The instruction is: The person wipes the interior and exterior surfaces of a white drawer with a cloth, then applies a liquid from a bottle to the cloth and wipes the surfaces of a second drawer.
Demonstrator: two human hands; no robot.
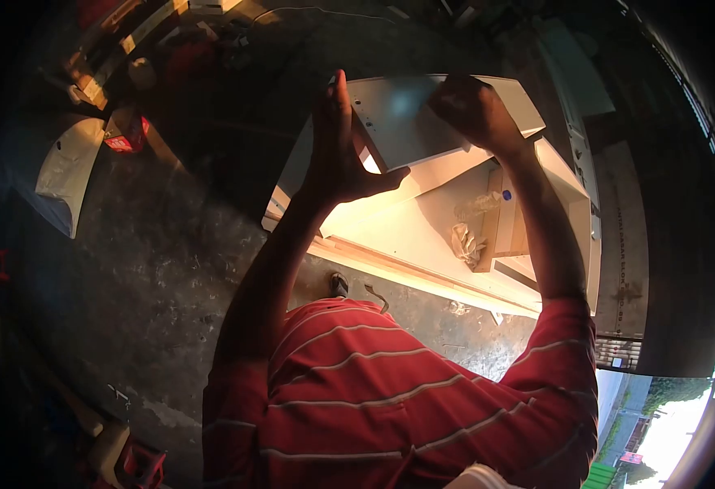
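Observation:
A smooth panel [410, 134] with small holes near its left edge lies tilted over a white cabinet carcass [374, 220]. My left hand [333, 159] is at the panel's left end, its thumb spread wide and its fingers stretched upward. Over the panel's right part my right hand [475, 110] is curled closed, fingers bunched; what it holds, if anything, I cannot make out. Inside the carcass, below my right wrist, lie a clear plastic bottle [479, 204] with a blue cap and a crumpled pale wad [466, 244].
Long boards [622, 236] stand along the right side. On the dark concrete floor [170, 269], a red box [127, 132] and a pale curved sheet [70, 175] are at left. Timber pieces [88, 85] are at the upper left, and a red plastic item [141, 464] is at the lower left.

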